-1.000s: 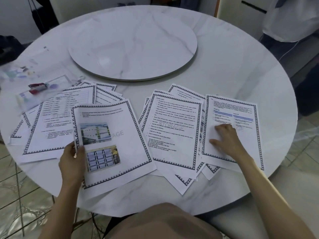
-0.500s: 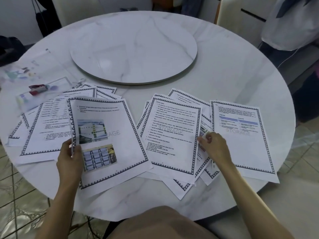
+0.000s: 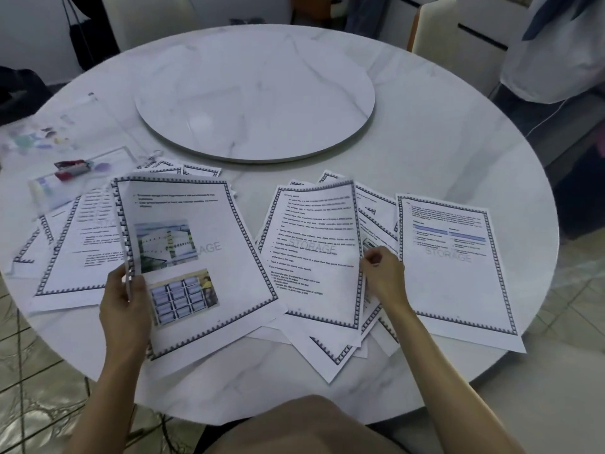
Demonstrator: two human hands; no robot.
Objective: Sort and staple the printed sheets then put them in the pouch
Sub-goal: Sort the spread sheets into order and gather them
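Observation:
Printed sheets with patterned borders lie spread over the near half of the round marble table (image 3: 425, 142). My left hand (image 3: 126, 303) grips the left edge of a sheet with two pictures (image 3: 193, 257), lifted off a left pile (image 3: 78, 250). My right hand (image 3: 384, 273) pinches the right edge of the top text sheet (image 3: 317, 253) of the middle pile. A single sheet with a blue table (image 3: 455, 267) lies at the right. A red stapler (image 3: 70, 169) rests on a clear pouch (image 3: 52, 191) at the left.
A round turntable (image 3: 255, 93) fills the table's centre. Another clear pouch with coloured prints (image 3: 36, 139) lies at the far left. A person in white (image 3: 556, 50) stands at the back right, beside a chair (image 3: 435, 34). My knee (image 3: 294, 427) is under the near edge.
My right hand left the blue-table sheet at the right and moved left to pinch the middle pile's top sheet. My left hand raised the picture sheet's left edge.

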